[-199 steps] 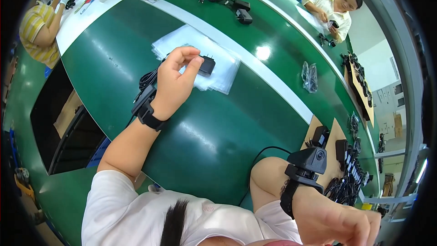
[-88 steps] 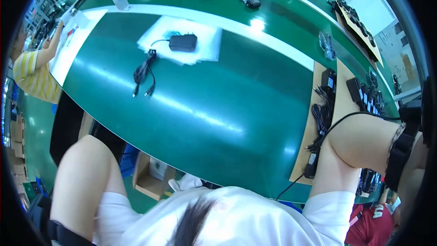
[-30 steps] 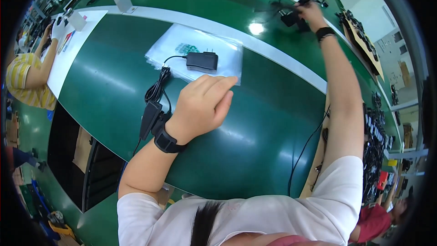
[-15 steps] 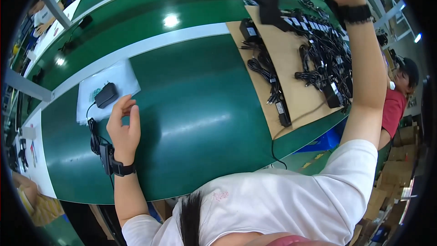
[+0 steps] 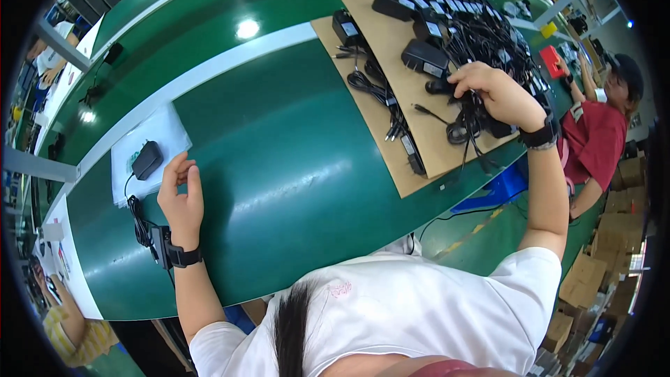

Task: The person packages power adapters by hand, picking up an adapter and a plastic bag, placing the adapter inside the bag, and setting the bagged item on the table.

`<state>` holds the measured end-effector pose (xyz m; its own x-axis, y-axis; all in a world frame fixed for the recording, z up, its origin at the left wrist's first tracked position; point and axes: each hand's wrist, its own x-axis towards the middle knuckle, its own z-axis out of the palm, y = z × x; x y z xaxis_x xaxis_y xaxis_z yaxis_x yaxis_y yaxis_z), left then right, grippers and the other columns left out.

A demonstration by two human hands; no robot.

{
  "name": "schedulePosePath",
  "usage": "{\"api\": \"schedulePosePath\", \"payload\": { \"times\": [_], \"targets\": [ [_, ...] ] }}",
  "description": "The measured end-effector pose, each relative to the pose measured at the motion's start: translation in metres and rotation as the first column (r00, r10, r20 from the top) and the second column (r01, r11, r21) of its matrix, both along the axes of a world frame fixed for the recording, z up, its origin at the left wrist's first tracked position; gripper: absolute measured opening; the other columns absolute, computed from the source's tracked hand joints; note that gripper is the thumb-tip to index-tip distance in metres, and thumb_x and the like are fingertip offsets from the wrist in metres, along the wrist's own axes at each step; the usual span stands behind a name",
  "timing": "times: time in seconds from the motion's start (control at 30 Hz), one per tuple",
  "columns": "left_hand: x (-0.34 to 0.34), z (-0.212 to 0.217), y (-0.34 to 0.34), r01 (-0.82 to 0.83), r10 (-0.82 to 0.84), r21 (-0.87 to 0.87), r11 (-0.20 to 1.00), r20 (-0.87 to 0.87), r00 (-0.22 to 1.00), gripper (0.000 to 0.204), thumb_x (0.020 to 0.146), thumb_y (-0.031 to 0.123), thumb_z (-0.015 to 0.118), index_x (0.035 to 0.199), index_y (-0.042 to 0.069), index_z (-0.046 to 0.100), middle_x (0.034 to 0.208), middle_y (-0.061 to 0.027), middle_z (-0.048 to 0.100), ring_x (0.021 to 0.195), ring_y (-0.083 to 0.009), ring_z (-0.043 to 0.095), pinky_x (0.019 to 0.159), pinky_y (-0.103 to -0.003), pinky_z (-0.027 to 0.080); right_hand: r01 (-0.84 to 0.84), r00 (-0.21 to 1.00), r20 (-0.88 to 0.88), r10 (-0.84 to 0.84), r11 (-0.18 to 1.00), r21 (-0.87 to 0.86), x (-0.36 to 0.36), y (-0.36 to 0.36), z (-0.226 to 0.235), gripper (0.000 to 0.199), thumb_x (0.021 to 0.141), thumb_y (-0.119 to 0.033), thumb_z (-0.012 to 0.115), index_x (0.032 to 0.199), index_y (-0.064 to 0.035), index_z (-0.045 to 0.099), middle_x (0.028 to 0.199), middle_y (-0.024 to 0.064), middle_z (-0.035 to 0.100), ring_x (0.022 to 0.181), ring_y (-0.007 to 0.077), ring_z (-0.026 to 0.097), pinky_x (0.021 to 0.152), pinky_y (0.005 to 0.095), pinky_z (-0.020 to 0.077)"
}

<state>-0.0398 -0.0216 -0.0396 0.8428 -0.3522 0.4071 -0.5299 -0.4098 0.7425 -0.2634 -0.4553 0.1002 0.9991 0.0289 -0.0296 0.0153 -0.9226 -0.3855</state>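
- Green table (image 5: 300,220) gives room for moving between the left hand (image 5: 180,192) and the cardboard (image 5: 427,146).
- This hand has fingers apart, near the black adapter (image 5: 147,160) lying on slippery-looking bags (image 5: 166,128); its stiff body should be easy to hold.
- The right hand (image 5: 492,94) touches black cables (image 5: 458,132), probably light, floppy; clamped or not, I cannot tell.
- Farther, white rail (image 5: 279,40) makes an edge.

I can pass over the middle tabletop (image 5: 293,139), lone adapter (image 5: 147,160) on plastic bags (image 5: 164,128) blocking my left, adapters (image 5: 424,58) and cables (image 5: 492,43) heaped on cardboard (image 5: 384,42) crowding my right
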Motion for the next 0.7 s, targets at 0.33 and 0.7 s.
{"api": "schedulePosePath", "payload": {
  "times": [0.33,0.7],
  "targets": [
    [-0.003,0.001,0.001,-0.016,0.016,-0.007,1.0,0.002,1.0,0.023,0.083,0.004,0.056,0.106,0.002,0.056,0.085,-0.0074,0.063,0.073,-0.0115,0.058,0.067,-0.024,0.046,0.387,0.918,0.191,-0.348,0.891,-0.238,0.058,-0.004,0.02,0.031,0.084,-0.025,0.057,0.102,-0.0007,0.059,0.083,0.0154,0.062,0.074,0.0199,0.061,0.066,0.0298,0.0468],
    [0.01,0.002,0.015,-0.043,0.046,-0.07,0.997,0.039,0.998,0.024,0.083,0.004,0.056,0.107,0.002,0.056,0.088,-0.0078,0.063,0.076,-0.0115,0.058,0.071,-0.024,0.046,0.5,0.418,0.516,-0.748,0.664,0.556,0.056,-0.028,0.048,0.049,0.074,-0.008,0.066,0.116,-0.0072,0.042,0.054,0.0,0.047,0.042,0.0072,0.043,0.037,0.0203,0.0316]
  ]
}}
